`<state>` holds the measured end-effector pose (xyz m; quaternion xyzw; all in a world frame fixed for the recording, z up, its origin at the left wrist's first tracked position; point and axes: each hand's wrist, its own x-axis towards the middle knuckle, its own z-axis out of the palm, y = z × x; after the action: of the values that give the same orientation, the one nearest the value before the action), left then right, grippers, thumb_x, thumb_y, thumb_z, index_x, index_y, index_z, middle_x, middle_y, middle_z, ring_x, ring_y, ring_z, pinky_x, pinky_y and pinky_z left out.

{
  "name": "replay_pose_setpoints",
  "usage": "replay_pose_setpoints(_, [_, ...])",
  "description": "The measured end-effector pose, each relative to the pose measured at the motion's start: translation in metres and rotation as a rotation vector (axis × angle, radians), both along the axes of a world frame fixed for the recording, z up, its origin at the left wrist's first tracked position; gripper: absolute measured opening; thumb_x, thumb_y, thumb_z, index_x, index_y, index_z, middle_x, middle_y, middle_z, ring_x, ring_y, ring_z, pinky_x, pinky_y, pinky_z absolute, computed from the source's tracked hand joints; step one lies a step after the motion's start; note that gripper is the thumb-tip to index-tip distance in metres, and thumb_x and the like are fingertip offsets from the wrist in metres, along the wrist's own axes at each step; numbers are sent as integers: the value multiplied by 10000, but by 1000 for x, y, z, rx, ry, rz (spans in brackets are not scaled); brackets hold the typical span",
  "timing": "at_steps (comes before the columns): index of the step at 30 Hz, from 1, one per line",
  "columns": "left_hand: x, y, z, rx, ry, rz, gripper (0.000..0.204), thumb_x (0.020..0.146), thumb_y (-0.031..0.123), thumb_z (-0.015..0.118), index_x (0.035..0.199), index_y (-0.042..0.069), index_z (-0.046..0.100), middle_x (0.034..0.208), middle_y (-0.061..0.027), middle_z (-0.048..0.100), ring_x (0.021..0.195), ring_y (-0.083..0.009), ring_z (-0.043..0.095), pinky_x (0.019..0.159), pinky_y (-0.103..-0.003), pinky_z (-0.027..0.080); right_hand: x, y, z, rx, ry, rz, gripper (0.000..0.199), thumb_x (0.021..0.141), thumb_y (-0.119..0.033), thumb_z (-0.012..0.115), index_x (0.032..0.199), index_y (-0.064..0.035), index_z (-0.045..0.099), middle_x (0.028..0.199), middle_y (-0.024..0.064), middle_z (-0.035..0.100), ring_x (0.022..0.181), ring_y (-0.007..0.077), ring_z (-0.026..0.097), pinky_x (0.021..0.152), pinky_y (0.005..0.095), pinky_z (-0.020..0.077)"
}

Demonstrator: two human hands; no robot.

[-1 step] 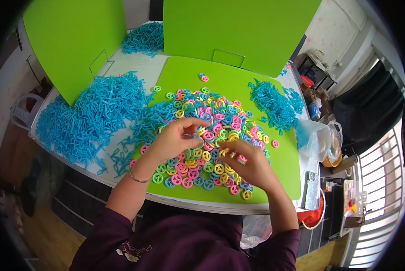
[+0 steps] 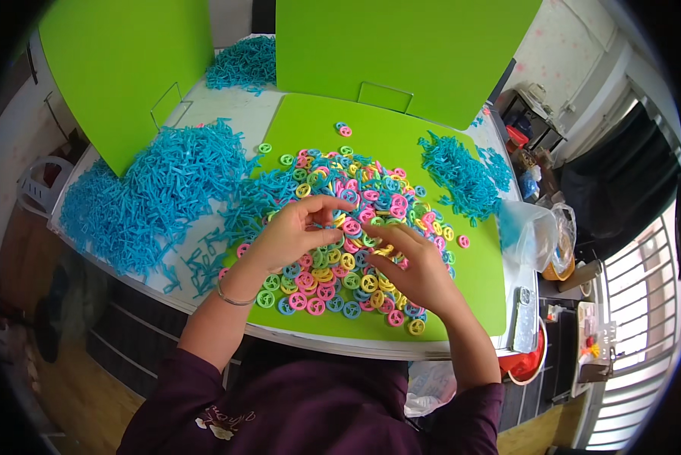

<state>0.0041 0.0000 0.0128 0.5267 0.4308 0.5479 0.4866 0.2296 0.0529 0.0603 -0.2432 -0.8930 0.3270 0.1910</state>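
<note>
The green mat (image 2: 481,265) spreads beneath both hands, and from my end I judge most of the work to be left. The heap of wheel-shaped rings (image 2: 325,292) — pink, yellow, green and blue, all mixed — lies under and between the hands. Left of the left hand (image 2: 291,233) rises a large blue pile (image 2: 181,174) of small loose pieces; a smaller blue mound (image 2: 462,174) sits beyond and right of the right hand (image 2: 422,269). I can make out no finished batch set apart. I have the left thumb and forefinger curled to a narrow gap, the right ones somewhat wider; whether either pinches a piece, I can't tell. Well beyond the fingertips, a pink ring (image 2: 346,132) overlaps a blue one (image 2: 339,125) — whether joined, I can't see.
</note>
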Motion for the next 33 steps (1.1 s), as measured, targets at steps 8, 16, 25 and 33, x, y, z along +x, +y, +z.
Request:
replay_pose_setpoints(8, [10,0,-5,-131,-499,8,275,881,22,591,1148,92,592,854,51,476,800,-41,504,743,-205,445,-40,-12,-30,-322,396,-9,592,811,-172,733,1330,-41,479,1149,177,615,1050,239,603,888,357,493])
replay_pose_setpoints(16, [20,-3,1,-26,-57,176,184,882,122,628,1065,105,630,899,3,542,789,-107,568,705,-278,503,-30,-4,-43,6,213,-268,264,839,-102,684,1098,-54,661,1028,113,651,808,165,620,640,280,472])
replay_pose_setpoints(25, [5,-10,-18,70,1096,140,188,718,218,758,866,120,697,921,-67,539,945,-250,552,828,-359,451,-16,8,-48,-437,347,-315,260,857,-62,674,1093,39,629,933,61,668,836,88,625,722,229,514])
replay_pose_setpoints(33, [11,2,-7,-21,152,166,111,809,101,717,868,26,660,851,-54,674,765,-126,645,700,-255,524,-19,5,-57,-574,427,-354,278,841,-104,706,1058,55,634,810,34,664,716,55,587,635,205,481])
